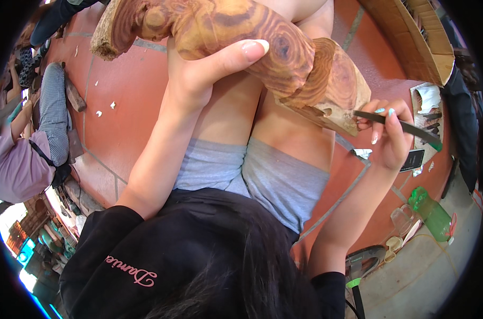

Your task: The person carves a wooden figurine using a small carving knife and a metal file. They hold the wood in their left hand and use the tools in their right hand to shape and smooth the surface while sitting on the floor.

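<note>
A long carved piece of wood (220, 26) with swirling brown and yellow grain lies across my knees, its far left end rough and its right end pale. My left hand (199, 74) grips it near the middle, thumb stretched over the top and the other fingers hidden beneath. Beside the pale right end, my right hand (391, 133) is closed on a slim, flat, dark carving tool (409, 128) with a green end. The tool's tip meets the wood's edge near a small hollow; whether it presses in I cannot tell.
An open cardboard box (422, 48) stands at the far right. Below it on the red tile floor (114, 106) are a phone (413, 159), a glass mug (402, 218) and a green plastic bottle (431, 213). Another person (23, 165) sits at the left, near a wooden stick (75, 95).
</note>
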{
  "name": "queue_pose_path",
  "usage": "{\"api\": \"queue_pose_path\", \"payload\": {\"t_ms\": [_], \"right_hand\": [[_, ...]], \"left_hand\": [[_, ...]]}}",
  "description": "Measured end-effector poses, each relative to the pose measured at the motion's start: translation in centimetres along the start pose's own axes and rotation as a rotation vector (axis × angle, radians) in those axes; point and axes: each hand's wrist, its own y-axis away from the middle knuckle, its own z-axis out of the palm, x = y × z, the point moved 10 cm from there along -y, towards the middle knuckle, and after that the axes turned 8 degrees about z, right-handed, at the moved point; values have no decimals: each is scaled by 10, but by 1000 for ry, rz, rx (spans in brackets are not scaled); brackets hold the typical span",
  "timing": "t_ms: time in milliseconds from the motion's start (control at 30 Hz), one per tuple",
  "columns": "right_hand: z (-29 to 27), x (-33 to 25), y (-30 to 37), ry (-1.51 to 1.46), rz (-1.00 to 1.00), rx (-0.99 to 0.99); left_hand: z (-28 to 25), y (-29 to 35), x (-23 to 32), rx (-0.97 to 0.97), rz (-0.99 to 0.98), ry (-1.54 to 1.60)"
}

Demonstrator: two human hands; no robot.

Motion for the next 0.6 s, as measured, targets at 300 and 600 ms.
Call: {"api": "queue_pose_path", "payload": {"t_ms": [300, 600], "right_hand": [[18, -22, 59, 326, -125, 594], [42, -33, 68, 539, -285, 681]], "left_hand": [[16, -9, 6, -226, 107, 217], [11, -6, 5, -184, 89, 26]]}}
